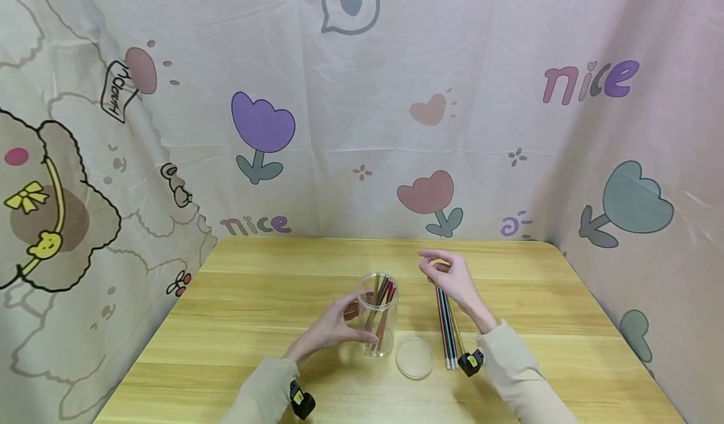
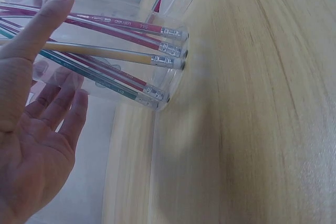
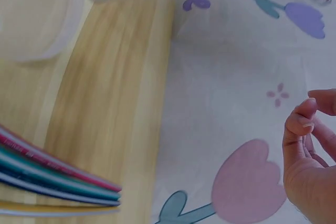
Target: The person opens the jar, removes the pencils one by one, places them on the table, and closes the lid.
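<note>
My left hand [image 1: 337,325] holds a clear plastic jar [image 1: 391,335], which stands upright with its mouth open. Inside it lean several pencils [image 2: 121,56], red, green and yellow, their eraser ends at the bottom. Thumb and fingers sit on opposite sides of the jar wall. Over the far end of a row of loose pencils [image 1: 445,330] hovers my right hand [image 1: 454,277]. Its fingers are loosely bent and nothing shows between them. Red, green, dark blue and yellow pencils [image 3: 58,169] lie in that row, apart from the hand in the right wrist view.
A round clear lid [image 1: 415,358] lies flat on the wooden table [image 1: 254,323] between the jar and the loose pencils. Behind the table's far edge hangs a pale cloth [image 1: 351,97] printed with flowers.
</note>
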Demonstrator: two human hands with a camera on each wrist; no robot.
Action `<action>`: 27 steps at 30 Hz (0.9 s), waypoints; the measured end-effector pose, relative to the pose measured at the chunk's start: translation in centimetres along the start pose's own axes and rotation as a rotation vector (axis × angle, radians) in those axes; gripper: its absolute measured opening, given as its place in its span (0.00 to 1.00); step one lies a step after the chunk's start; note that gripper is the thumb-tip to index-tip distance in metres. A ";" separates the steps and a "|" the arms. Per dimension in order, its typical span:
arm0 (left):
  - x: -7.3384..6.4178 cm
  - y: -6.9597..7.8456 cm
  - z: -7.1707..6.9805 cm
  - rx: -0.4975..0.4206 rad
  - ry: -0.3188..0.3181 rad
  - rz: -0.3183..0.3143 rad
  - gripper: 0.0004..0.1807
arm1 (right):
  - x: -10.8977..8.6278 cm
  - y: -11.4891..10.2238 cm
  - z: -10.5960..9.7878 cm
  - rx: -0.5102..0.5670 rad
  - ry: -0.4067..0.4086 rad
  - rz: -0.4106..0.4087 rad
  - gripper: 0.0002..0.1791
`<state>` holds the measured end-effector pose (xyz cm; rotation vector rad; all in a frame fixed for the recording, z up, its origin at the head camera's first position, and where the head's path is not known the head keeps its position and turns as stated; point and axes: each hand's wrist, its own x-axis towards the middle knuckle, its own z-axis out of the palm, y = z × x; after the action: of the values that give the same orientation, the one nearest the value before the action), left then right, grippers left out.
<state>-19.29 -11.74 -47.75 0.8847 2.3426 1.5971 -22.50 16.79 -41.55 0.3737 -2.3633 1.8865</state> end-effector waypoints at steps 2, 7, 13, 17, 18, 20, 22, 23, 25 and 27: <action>0.0 0.0 0.0 0.002 0.000 0.000 0.47 | -0.1 -0.5 0.3 0.000 -0.026 -0.027 0.18; 0.0 -0.1 0.0 0.009 -0.001 0.002 0.48 | -0.3 -1.6 1.2 -0.011 -0.078 -0.088 0.16; 0.0 -0.1 0.0 0.012 0.000 0.003 0.48 | -0.6 -2.8 1.9 -0.026 -0.148 -0.178 0.13; 0.1 0.0 0.0 0.014 -0.003 0.015 0.48 | -0.6 -3.3 2.4 -0.043 -0.190 -0.224 0.11; 0.1 0.0 0.0 0.015 -0.002 0.018 0.48 | -0.5 -3.4 2.5 -0.049 -0.197 -0.230 0.11; 0.1 0.0 0.0 0.018 -0.003 0.020 0.48 | -0.5 -3.7 2.7 -0.062 -0.209 -0.238 0.10; 0.1 0.0 0.0 0.019 -0.002 0.019 0.48 | -0.5 -3.8 2.9 -0.073 -0.220 -0.246 0.11; 0.1 0.0 0.0 0.018 -0.003 0.019 0.47 | -0.4 -3.9 3.0 -0.078 -0.226 -0.250 0.11; 0.1 0.0 0.0 0.018 -0.002 0.016 0.47 | -0.4 -3.9 3.1 -0.085 -0.244 -0.260 0.12; 0.1 0.0 0.0 0.015 -0.004 0.017 0.47 | -0.3 -3.9 3.2 -0.090 -0.260 -0.274 0.12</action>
<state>-19.37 -11.74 -47.73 0.9125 2.3539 1.5851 -20.96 12.88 -38.63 0.9326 -2.3879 1.6891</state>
